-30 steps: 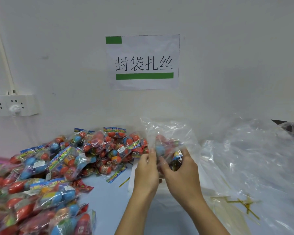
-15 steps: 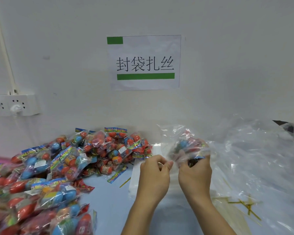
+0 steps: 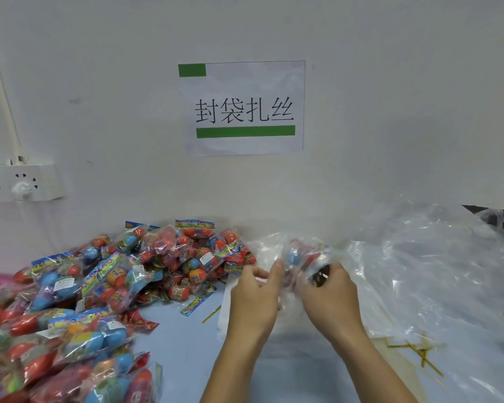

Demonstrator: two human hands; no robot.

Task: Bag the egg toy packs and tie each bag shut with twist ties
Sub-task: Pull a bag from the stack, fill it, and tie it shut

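Clear bag [image 3: 303, 257] with egg toy pack inside, held above worktop [image 3: 186, 344] at centre. Left hand [image 3: 253, 298] pinches bag film; right hand [image 3: 329, 298] grips bag. Judged light, slippery, crinkly; best gathered at neck. Unbagged packs [image 3: 105, 280] heaped at 9 o'clock; twist ties [image 3: 419, 353] at 4 o'clock. White wall, sign [image 3: 242, 107] at 12 o'clock.

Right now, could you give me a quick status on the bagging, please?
Both hands, left hand and right hand, gripping clear bag with egg toys inside. No tie on it visible. Twist ties lie right; nothing blocking.
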